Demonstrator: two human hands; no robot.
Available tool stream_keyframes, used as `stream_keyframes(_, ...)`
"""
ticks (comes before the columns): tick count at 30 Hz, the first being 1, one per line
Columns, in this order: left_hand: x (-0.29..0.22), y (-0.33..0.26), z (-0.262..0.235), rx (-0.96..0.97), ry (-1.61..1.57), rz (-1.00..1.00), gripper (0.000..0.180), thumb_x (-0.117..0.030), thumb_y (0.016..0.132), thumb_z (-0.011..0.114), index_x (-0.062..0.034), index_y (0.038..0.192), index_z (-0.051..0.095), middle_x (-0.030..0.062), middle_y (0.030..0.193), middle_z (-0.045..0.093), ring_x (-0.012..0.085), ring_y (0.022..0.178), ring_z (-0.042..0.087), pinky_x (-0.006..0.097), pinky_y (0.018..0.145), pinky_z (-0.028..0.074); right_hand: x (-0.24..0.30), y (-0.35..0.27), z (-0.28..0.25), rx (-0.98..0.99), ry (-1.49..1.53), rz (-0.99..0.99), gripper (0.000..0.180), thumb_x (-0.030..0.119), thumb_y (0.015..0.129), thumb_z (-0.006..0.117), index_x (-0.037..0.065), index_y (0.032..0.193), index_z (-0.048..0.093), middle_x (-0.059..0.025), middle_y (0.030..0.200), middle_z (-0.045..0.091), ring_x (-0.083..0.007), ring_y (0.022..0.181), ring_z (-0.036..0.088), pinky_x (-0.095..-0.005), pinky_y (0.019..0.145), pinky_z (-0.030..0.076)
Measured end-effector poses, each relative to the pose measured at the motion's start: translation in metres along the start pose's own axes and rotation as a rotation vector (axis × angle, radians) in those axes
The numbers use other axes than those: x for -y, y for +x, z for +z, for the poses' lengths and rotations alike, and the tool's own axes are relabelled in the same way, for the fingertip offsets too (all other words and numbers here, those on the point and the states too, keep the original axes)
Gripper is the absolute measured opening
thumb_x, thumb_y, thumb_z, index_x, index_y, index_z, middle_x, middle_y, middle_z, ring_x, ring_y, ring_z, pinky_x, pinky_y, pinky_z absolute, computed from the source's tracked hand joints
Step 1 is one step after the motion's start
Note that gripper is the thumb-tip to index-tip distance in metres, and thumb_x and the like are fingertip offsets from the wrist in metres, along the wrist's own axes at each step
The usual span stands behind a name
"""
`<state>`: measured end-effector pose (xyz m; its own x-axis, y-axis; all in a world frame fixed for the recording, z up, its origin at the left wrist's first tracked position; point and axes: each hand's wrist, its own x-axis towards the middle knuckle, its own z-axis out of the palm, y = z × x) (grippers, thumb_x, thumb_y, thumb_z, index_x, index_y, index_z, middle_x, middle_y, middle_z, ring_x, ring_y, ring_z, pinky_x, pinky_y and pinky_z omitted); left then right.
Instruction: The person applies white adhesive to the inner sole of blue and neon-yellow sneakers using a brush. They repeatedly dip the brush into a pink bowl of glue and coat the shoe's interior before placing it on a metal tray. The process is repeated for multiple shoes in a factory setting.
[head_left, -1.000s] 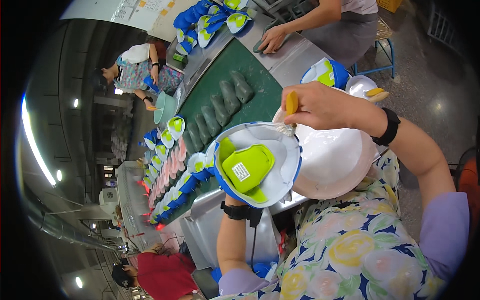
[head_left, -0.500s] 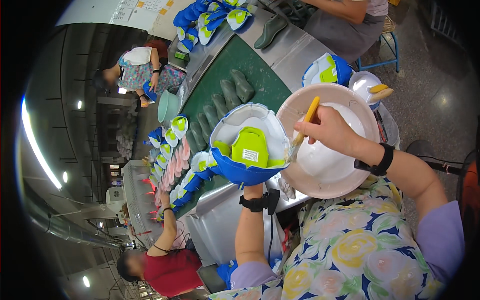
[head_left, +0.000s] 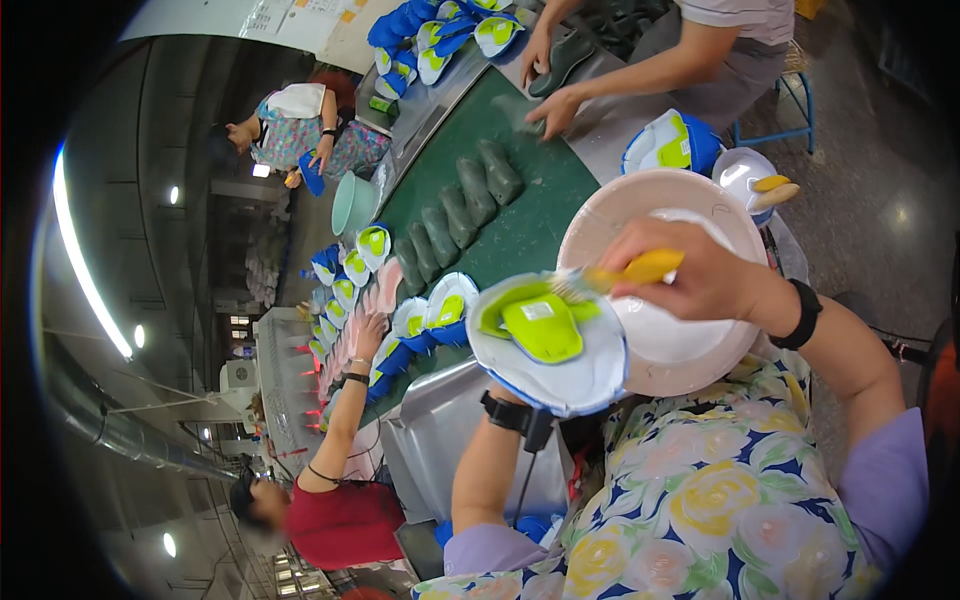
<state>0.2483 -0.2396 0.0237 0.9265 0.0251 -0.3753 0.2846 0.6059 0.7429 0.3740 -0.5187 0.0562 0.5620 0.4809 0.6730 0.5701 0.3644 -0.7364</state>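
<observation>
My left hand is hidden beneath a blue-and-white shoe upper with a bright green lining (head_left: 545,330); the left wrist (head_left: 508,408) shows below it. The upper is held up and tilted, its inner side facing me. My right hand (head_left: 690,265) is closed round a brush with a yellow handle (head_left: 652,266). Its blurred bristles touch the upper's inside near the far edge of the green lining. Beneath my right hand is a wide pale pink basin (head_left: 590,215) with white liquid in it.
Dark green shoe lasts (head_left: 462,215) stand in a row on the green belt (head_left: 430,165). More uppers (head_left: 445,305) line its near side. A co-worker's hands (head_left: 555,105) handle lasts at the far end; another co-worker's hand (head_left: 368,335) reaches to pink pieces. A white bowl (head_left: 735,165) holds yellow-handled brushes.
The upper has shifted right and down and tilted. My brush has gone from its right rim to its inner lining. A co-worker's hands have come in at the top, holding a last over the belt.
</observation>
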Motion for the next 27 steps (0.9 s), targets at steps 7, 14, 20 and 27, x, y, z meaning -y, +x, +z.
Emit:
stream_keyframes(7, 0.053, -0.019, 0.017, 0.029, -0.039, -0.043, 0.057, -0.048, 0.103, 0.046, -0.0083, 0.143, 0.051, 0.0188, 0.136, 0.060, 0.0377, 0.116, 0.065, 0.053, 0.099, 0.054, -0.008, 0.022, 0.033, 0.167, -0.142, -0.293, 0.017, 0.017, 0.091, 0.071, 0.009, 0.101, 0.060, -0.0087, 0.097, 0.065, -0.0318, 0.091, 0.063, -0.0420, 0.082, 0.051)
stream_keyframes(14, 0.040, -0.013, 0.014, 0.021, 0.058, 0.022, 0.058, -0.048, 0.102, 0.046, -0.0083, 0.144, 0.050, 0.0184, 0.137, 0.060, 0.0378, 0.117, 0.064, 0.053, 0.100, 0.054, -0.025, 0.016, 0.006, 0.234, -0.220, 0.137, 0.022, 0.017, 0.089, 0.073, 0.005, 0.097, 0.057, -0.0152, 0.089, 0.066, -0.0375, 0.082, 0.065, -0.0444, 0.074, 0.051)
stream_keyframes(20, 0.030, -0.011, 0.013, 0.026, 0.224, 0.128, 0.058, -0.048, 0.102, 0.046, -0.0083, 0.144, 0.050, 0.0182, 0.138, 0.059, 0.0380, 0.118, 0.064, 0.053, 0.100, 0.054, -0.031, 0.010, -0.010, 0.300, -0.225, 0.422, 0.025, 0.023, 0.087, 0.071, -0.001, 0.090, 0.065, -0.0191, 0.081, 0.069, -0.0374, 0.078, 0.067, -0.0419, 0.073, 0.052)
stream_keyframes(27, 0.005, -0.005, 0.013, -0.057, 0.056, -0.008, 0.052, -0.038, 0.100, 0.055, -0.0065, 0.141, 0.052, 0.0146, 0.127, 0.064, 0.0335, 0.111, 0.067, 0.050, 0.096, 0.057, -0.009, 0.009, -0.011, 0.143, -0.268, 0.150, 0.016, 0.016, 0.086, 0.070, 0.002, 0.094, 0.066, -0.0147, 0.088, 0.068, -0.0347, 0.085, 0.066, -0.0410, 0.078, 0.052)
